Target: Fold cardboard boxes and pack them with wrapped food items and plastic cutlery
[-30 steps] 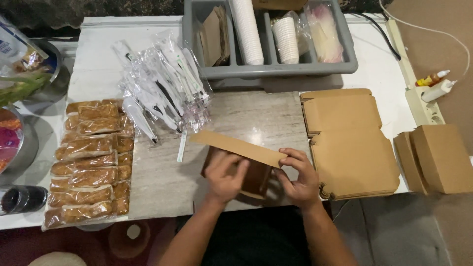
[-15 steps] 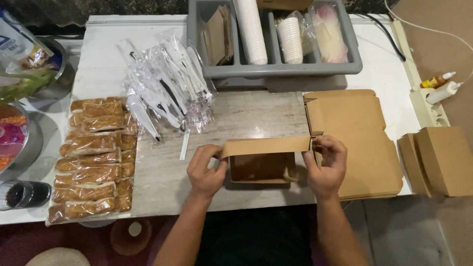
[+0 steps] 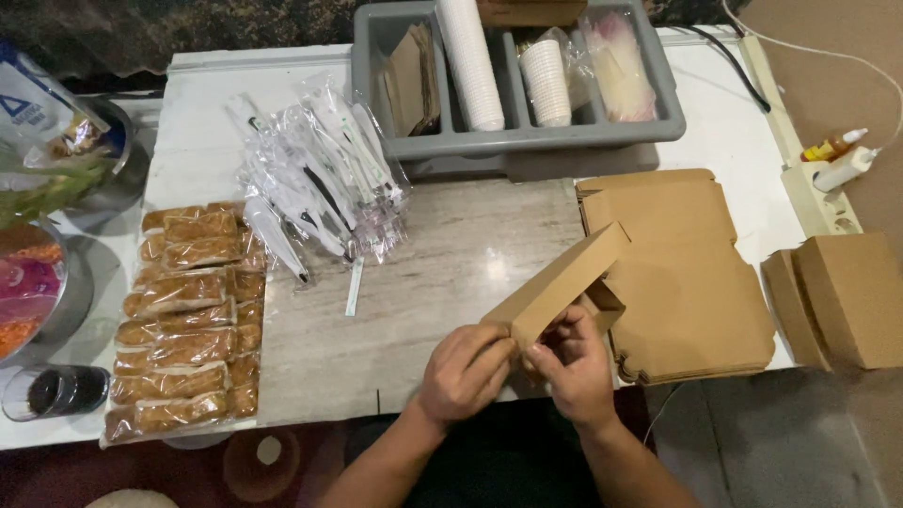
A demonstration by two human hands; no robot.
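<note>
Head view: both hands (image 3: pixel 522 372) on cardboard box (image 3: pixel 557 285)

Bright overhead light leaves a glare patch on the marble counter (image 3: pixel 489 268), while the lower edge looks dim, perhaps slightly soft.

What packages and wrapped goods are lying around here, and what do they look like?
Brown cardboard box: half folded, held by left hand and right hand.
Flat box blanks: brown stack, right of the hands.
Folded boxes: brown, far right.
Wrapped bars: golden, clear wrap, in rows at left.
Cutlery packets: clear plastic heap.
Grey bin: holds white cups.
Foil bag: blue-white, top left.
</note>
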